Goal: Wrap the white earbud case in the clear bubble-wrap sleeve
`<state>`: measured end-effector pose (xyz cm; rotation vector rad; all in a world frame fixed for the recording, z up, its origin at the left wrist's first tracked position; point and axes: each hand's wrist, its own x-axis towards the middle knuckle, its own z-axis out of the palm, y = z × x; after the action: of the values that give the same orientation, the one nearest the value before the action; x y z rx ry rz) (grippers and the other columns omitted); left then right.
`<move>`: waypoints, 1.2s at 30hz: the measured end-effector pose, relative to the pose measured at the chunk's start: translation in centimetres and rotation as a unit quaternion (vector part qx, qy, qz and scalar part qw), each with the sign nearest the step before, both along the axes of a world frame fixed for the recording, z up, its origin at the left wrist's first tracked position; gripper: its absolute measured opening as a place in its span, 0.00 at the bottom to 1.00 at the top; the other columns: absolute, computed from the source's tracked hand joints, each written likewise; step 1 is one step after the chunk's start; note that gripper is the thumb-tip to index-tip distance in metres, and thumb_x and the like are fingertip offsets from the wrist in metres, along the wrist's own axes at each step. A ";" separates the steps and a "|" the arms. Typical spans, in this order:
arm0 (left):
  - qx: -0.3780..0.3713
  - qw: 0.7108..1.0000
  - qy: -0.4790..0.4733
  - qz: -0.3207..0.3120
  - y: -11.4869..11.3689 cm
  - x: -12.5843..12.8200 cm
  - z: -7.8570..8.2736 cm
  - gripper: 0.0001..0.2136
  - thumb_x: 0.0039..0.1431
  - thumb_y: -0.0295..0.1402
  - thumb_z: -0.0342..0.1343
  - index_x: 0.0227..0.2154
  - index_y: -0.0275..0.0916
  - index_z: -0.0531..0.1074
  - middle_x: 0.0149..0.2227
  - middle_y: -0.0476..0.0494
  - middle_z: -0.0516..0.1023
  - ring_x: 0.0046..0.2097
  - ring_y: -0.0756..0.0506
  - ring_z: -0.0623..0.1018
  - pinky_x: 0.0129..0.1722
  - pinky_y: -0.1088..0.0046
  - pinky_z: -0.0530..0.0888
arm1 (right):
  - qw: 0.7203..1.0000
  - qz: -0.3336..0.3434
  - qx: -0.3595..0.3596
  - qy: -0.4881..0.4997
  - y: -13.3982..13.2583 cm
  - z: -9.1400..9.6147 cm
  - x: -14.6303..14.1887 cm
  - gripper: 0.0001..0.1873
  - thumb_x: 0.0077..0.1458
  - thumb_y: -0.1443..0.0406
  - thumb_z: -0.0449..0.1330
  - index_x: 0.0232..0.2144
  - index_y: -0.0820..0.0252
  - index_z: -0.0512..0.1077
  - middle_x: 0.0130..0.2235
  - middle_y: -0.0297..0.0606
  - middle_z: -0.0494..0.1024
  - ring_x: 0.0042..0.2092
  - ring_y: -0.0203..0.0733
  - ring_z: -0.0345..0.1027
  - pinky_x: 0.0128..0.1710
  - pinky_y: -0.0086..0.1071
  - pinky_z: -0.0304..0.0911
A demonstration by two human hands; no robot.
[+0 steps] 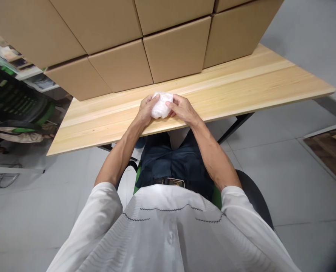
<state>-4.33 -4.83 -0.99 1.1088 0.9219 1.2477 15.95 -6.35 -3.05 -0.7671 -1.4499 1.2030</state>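
A small crumpled white bundle [161, 105], like thin plastic or tissue, rests on the near edge of the light wooden table [241, 83]. My left hand [146, 110] grips its left side with curled fingers. My right hand [181, 109] holds its right side, thumb and fingers pinched onto it. Both forearms reach forward from my lap to the table edge.
Stacked brown cardboard boxes [173, 49] fill the back of the table, close behind my hands. A green and black chair [17, 105] stands at the left beside cluttered shelves. Grey tiled floor [298, 170] lies to the right. I sit on a dark seat.
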 end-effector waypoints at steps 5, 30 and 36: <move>0.010 0.999 0.005 0.030 -0.2 0.3 0.4 0.27 0.58 0.57 0.84 0.39 0.41 0.80 0.30 0.47 0.82 0.31 0.45 0.85 0.30 0.71 0.79 | 1.000 0.008 -0.003 -0.009 0.0 -0.1 -0.1 0.41 0.54 0.31 0.80 0.49 0.57 0.81 0.40 0.39 0.86 0.38 0.46 0.80 0.34 0.35 0.75; -0.014 0.998 -0.037 0.058 2.1 0.0 -0.6 0.31 0.65 0.70 0.72 0.43 0.43 0.83 0.29 0.48 0.81 0.36 0.42 0.88 0.36 0.68 0.83 | 0.999 -0.039 0.002 -0.010 -0.3 0.6 -1.9 0.27 0.51 0.42 0.77 0.37 0.56 0.78 0.36 0.33 0.77 0.40 0.43 0.66 0.39 0.35 0.62; -0.044 0.998 -0.039 -0.017 -0.2 0.4 0.9 0.29 0.64 0.64 0.77 0.44 0.40 0.82 0.34 0.43 0.86 0.42 0.38 0.91 0.43 0.64 0.88 | 0.997 -0.081 -0.006 0.017 -0.7 0.7 -1.8 0.20 0.56 0.47 0.73 0.34 0.53 0.74 0.34 0.32 0.72 0.37 0.41 0.62 0.36 0.35 0.60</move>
<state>-3.90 -5.02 -0.06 0.9956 0.8867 1.2043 14.20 -7.06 -2.33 -0.8512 -1.3275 1.0958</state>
